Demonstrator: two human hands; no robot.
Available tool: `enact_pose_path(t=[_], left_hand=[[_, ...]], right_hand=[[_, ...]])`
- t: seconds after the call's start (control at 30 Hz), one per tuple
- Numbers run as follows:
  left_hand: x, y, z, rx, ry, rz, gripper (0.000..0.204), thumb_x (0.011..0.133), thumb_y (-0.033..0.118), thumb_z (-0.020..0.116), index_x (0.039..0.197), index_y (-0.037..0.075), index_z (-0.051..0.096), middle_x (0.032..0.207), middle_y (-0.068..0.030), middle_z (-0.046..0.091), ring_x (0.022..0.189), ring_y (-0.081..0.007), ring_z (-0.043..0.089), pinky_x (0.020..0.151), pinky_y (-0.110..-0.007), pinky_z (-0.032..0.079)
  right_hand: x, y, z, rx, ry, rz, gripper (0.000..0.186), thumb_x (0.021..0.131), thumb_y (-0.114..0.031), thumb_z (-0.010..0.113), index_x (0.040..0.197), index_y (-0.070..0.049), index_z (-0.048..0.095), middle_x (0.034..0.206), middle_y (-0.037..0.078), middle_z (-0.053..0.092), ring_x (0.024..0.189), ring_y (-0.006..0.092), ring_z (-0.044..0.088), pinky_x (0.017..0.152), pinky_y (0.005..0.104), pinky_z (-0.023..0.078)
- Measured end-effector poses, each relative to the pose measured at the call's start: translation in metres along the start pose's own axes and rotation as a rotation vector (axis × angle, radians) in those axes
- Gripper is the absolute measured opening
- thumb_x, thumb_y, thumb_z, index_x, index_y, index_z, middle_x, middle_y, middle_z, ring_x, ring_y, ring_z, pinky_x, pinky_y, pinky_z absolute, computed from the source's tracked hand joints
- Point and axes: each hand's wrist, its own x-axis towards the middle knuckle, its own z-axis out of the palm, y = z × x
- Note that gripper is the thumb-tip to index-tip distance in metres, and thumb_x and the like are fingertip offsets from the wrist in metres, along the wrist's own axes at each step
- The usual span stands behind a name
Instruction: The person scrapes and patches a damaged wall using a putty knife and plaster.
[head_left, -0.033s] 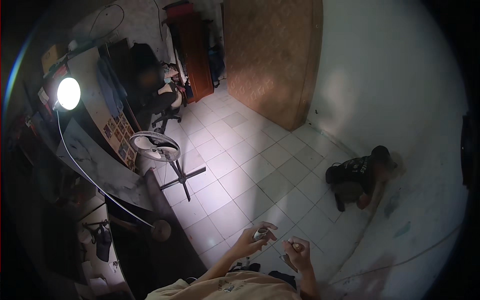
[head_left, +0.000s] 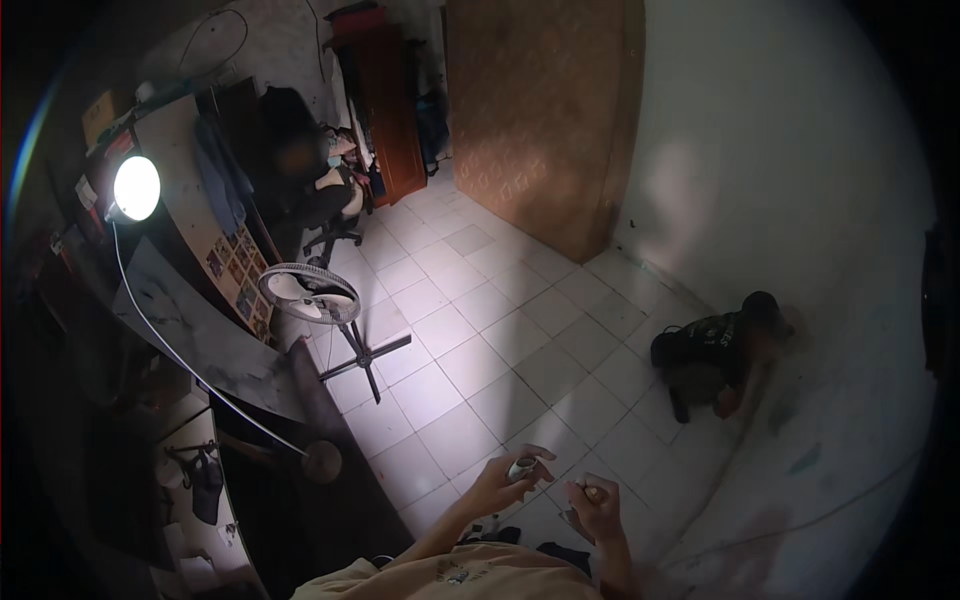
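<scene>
In front of my chest, my left hand is wrapped round a small pale cylinder, its round end facing up and some fingers reaching to the right. Its exact kind is too small to tell. Just to the right and apart from it, my right hand is closed round a tool with a light wooden handle. A flat grey blade-like part sticks out below the fist on its left side. The rest of the tool is hidden by my fingers.
Another person crouches by the right wall. A standing fan with a crossed base and a swivel chair are at left. A lit lamp leans over the cluttered desk. A large brown mattress-like panel stands at the back.
</scene>
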Motion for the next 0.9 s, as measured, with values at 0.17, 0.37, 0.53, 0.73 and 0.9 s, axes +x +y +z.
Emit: enact_pose_path(t=[0.17, 0.37, 0.53, 0.73, 0.9], left_hand=[[0.006, 0.001, 0.003, 0.017, -0.026, 0.015, 0.034, 0.084, 0.006, 0.051, 0.118, 0.008, 0.048, 0.089, -0.0057, 0.064, 0.073, -0.0091, 0.057, 0.053, -0.02, 0.045], [0.015, -0.002, 0.004, 0.012, -0.078, 0.046, 0.032, 0.085, 0.008, 0.054, 0.117, 0.009, 0.049, 0.088, -0.0046, 0.064, 0.069, -0.0076, 0.055, 0.051, -0.019, 0.044], [0.019, 0.0, 0.007, 0.056, -0.076, 0.057, 0.034, 0.085, 0.009, 0.056, 0.118, 0.008, 0.048, 0.086, -0.0033, 0.064, 0.063, -0.0065, 0.053, 0.052, -0.021, 0.045], [0.02, 0.003, 0.007, 0.091, -0.089, -0.006, 0.033, 0.082, 0.01, 0.061, 0.114, 0.008, 0.052, 0.091, -0.0046, 0.063, 0.07, -0.0065, 0.054, 0.052, -0.02, 0.045], [0.024, -0.025, 0.009, 0.275, -0.085, 0.326, 0.043, 0.079, 0.012, 0.066, 0.119, 0.008, 0.051, 0.092, -0.0058, 0.064, 0.073, -0.0125, 0.056, 0.065, -0.026, 0.047]], right_hand=[[0.001, 0.007, -0.003, 0.044, 0.023, 0.003, 0.028, 0.084, -0.011, 0.059, 0.058, -0.005, 0.048, 0.051, -0.007, 0.04, 0.047, 0.0002, 0.033, 0.041, 0.02, 0.025], [-0.001, 0.014, -0.005, 0.041, 0.069, 0.02, 0.027, 0.084, -0.012, 0.059, 0.059, -0.005, 0.05, 0.051, -0.006, 0.042, 0.046, 0.0005, 0.035, 0.04, 0.02, 0.027], [-0.001, 0.015, -0.002, 0.036, 0.075, 0.034, 0.025, 0.083, -0.012, 0.06, 0.061, -0.004, 0.052, 0.052, -0.006, 0.044, 0.046, 0.0006, 0.037, 0.04, 0.0198, 0.028], [0.002, 0.007, -0.002, 0.002, 0.046, -0.007, 0.025, 0.083, -0.012, 0.059, 0.061, -0.003, 0.052, 0.053, -0.006, 0.045, 0.046, 0.001, 0.037, 0.041, 0.0196, 0.029], [0.002, -0.003, 0.001, -0.407, 0.027, -0.135, 0.025, 0.082, -0.011, 0.06, 0.061, -0.002, 0.051, 0.049, 0.002, 0.042, 0.046, 0.0058, 0.036, 0.042, 0.0247, 0.029]])
